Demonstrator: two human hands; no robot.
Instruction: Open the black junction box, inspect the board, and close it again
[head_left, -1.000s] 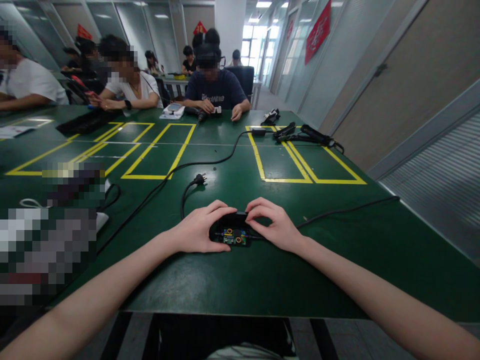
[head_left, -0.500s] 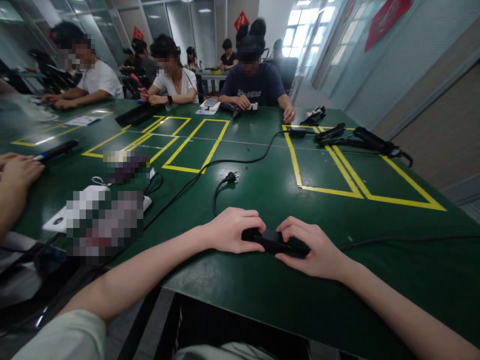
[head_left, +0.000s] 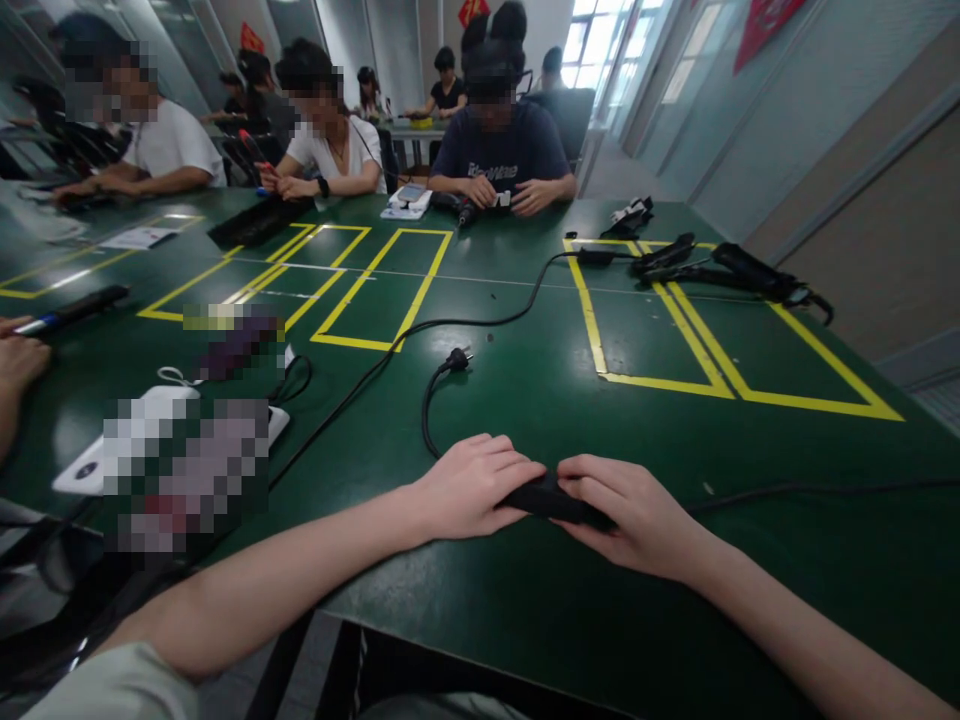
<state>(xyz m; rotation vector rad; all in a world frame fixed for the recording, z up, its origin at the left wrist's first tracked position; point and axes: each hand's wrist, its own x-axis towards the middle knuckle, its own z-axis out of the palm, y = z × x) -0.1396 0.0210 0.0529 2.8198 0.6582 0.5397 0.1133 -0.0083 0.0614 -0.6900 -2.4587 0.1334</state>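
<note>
Both my hands are on a black oblong block [head_left: 551, 497] near the front edge of the green table [head_left: 420, 590]. My left hand [head_left: 480, 485] is closed over its left end, fingers lying along the top. At the right end, my right hand [head_left: 626, 505] grips it between thumb and fingers. My hands hide both ends, so its exact kind is unclear. A short black cord with a plug [head_left: 456, 360] runs out from under my left hand. Beyond my right hand, another black cable [head_left: 787, 490] trails to the right.
A long black cable [head_left: 450, 322] crosses the table. Yellow tape [head_left: 660, 384] marks rectangles. Black tool-like items [head_left: 750, 275] lie at the far right. On the left are a white device [head_left: 82, 470] and blurred-out objects. Several people sit opposite, and a neighbour's hand [head_left: 22, 365] is at the left.
My left fingers have flattened over the block's left end, and a raised part seen before no longer stands out. The person opposite has brought both hands together. The view has shifted slightly.
</note>
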